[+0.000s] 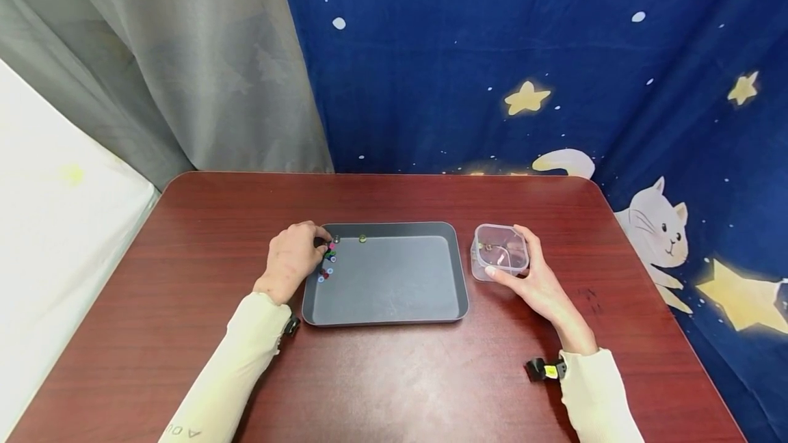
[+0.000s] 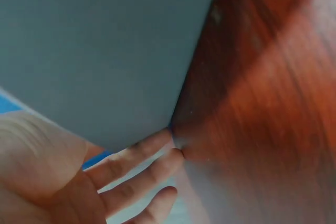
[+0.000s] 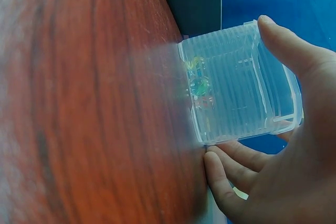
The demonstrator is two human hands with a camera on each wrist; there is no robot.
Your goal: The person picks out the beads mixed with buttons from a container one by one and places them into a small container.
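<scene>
My left hand (image 1: 292, 256) reaches over the left wall of a grey rectangular tray (image 1: 388, 323), thumb and index tips just inside the rim beside small colourful beads (image 1: 333, 259). In the left wrist view, the other fingers (image 2: 142, 179) lie along the tray's outer side. Whether a bead sits between thumb and index I cannot tell. To the right of the tray, my right hand (image 1: 542, 289) grips a clear plastic container (image 1: 501, 251) between thumb and fingers. Several small coloured pieces (image 3: 198, 85) lie at the container's bottom.
A yellowish bead (image 1: 362, 238) lies apart near the tray's back wall. Everything stands on a reddish-brown wooden table (image 1: 375, 388). Behind it hang a grey curtain (image 1: 234, 67) and a blue curtain (image 1: 425, 74) with stars.
</scene>
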